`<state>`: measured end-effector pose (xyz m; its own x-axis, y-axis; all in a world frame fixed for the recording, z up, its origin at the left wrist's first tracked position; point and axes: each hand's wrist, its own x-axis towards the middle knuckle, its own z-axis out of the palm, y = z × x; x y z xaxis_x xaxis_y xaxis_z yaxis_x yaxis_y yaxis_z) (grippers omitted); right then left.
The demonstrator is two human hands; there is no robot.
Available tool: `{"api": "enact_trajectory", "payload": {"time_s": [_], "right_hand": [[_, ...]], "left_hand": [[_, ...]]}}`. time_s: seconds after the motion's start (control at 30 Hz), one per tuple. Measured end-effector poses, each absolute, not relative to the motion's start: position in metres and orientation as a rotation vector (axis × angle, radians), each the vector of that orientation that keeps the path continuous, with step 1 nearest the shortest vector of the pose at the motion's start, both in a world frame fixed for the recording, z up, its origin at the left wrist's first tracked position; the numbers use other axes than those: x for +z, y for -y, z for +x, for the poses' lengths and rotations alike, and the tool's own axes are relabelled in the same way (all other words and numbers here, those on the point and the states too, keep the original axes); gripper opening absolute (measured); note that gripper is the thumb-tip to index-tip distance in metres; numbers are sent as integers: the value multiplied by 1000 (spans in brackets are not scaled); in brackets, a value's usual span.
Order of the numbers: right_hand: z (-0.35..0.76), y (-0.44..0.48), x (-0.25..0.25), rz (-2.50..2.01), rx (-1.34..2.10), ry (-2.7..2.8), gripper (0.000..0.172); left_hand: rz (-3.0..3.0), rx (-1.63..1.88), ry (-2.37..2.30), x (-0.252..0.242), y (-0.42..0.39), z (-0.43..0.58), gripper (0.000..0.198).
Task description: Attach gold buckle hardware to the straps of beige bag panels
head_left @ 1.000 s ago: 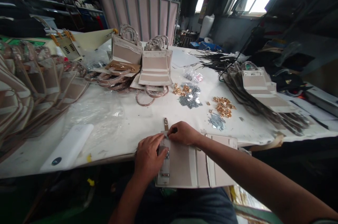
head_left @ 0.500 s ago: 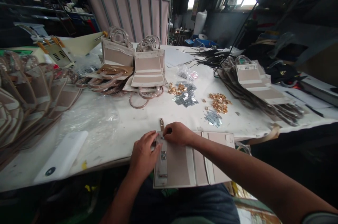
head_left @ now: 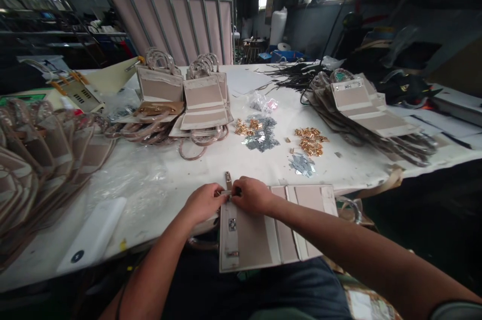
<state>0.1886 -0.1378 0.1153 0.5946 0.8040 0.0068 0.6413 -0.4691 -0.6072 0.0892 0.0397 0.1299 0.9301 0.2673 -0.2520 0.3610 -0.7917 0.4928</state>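
An unassembled beige handbag [head_left: 254, 244] lies opened out at the table's front edge, over my lap, its pale inner side up. My left hand [head_left: 204, 203] pinches its far left corner between thumb and fingers. Close beside it, my right hand [head_left: 251, 195] is closed at the same corner, fingertips curled together; whatever they hold is too small to make out. A short strap with a metal fitting [head_left: 228, 177] sticks out past that corner. Along the left border sit a square metal plate [head_left: 232, 224] and another small fitting [head_left: 232, 254].
Gold-coloured metal fittings [head_left: 311, 141] and thin silver plates [head_left: 302, 164] lie in heaps beyond my hands. Stacked handbags stand at the back [head_left: 205, 101], on the left [head_left: 56, 144] and on the right [head_left: 361, 104]. A white block [head_left: 94, 232] rests near the left front edge.
My left hand has turned and closed from a looser, spread pose into a pinch at the bag's corner. The right hand's fingertips have moved slightly down, nearer the left's.
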Motion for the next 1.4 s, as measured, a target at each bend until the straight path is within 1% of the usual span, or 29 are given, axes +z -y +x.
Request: {"api": "enact_trajectory", "payload": {"time_s": [0.13, 0.23, 0.3, 0.37, 0.47, 0.57, 0.63, 0.7, 0.87, 1.1, 1.23, 1.4], "right_hand": [[191, 138, 118, -2217, 423, 1107, 8], [191, 140, 130, -2170, 491, 1072, 10], [190, 142, 143, -1998, 526, 1021, 8], [187, 146, 158, -1719, 493, 898, 21], [178, 149, 165, -1391, 319, 704, 41], [169, 150, 147, -1333, 221, 674, 47], [165, 150, 130, -1317, 241, 648, 46], [163, 149, 121, -1209, 268, 566, 44], [168, 132, 125, -863, 360, 313, 47], [179, 112, 116, -711, 415, 185, 45], [169, 111, 111, -741, 405, 328, 40], [146, 107, 108, -999, 244, 819, 35]], "left_hand": [[2539, -236, -464, 129, -42, 91, 26], [2536, -206, -492, 127, -39, 88, 24], [2520, -179, -508, 125, -37, 84, 22], [2505, -155, -522, 123, -36, 81, 21], [2491, -141, -554, 123, -36, 79, 19], [2475, -148, -580, 125, -36, 79, 19], [2468, -156, -582, 126, -37, 80, 18], [2467, -165, -581, 128, -37, 80, 17], [2459, -222, -559, 129, -44, 83, 16], [2359, -270, -539, 120, -55, 88, 14], [2337, -298, -555, 119, -56, 91, 13], [2303, -311, -543, 119, -58, 94, 18]]}}
